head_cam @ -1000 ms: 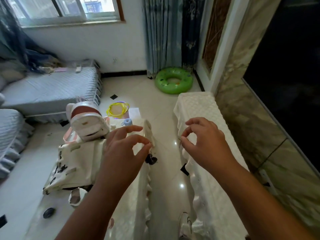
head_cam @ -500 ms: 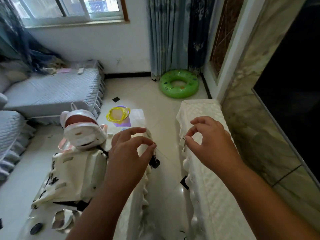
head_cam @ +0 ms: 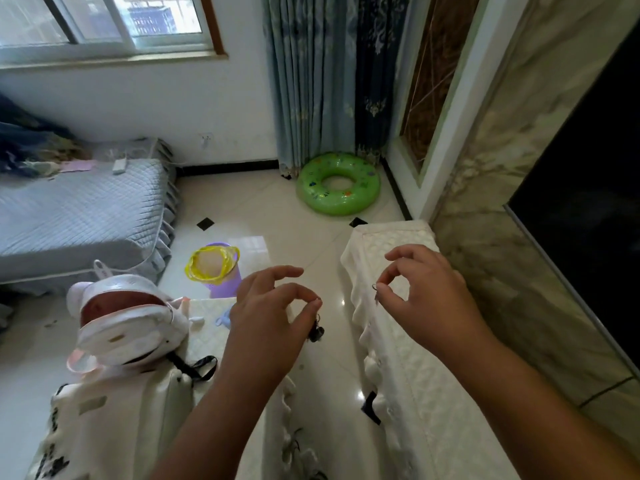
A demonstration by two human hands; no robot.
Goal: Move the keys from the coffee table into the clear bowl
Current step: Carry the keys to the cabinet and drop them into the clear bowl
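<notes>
While pinched, keys dangle beneath left hand.

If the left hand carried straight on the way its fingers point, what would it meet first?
Likely nothing soon: the left hand, pinching dark keys, points over bare floor toward the cloth-covered bench. Depth is unclear.

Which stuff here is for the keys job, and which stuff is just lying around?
For the job:
- keys, dangling from the left hand
- small ring, pinched in the right hand
No clear bowl shows.

Just lying about:
- green swim ring
- purple bin
- white backpack
- grey sofa
</notes>
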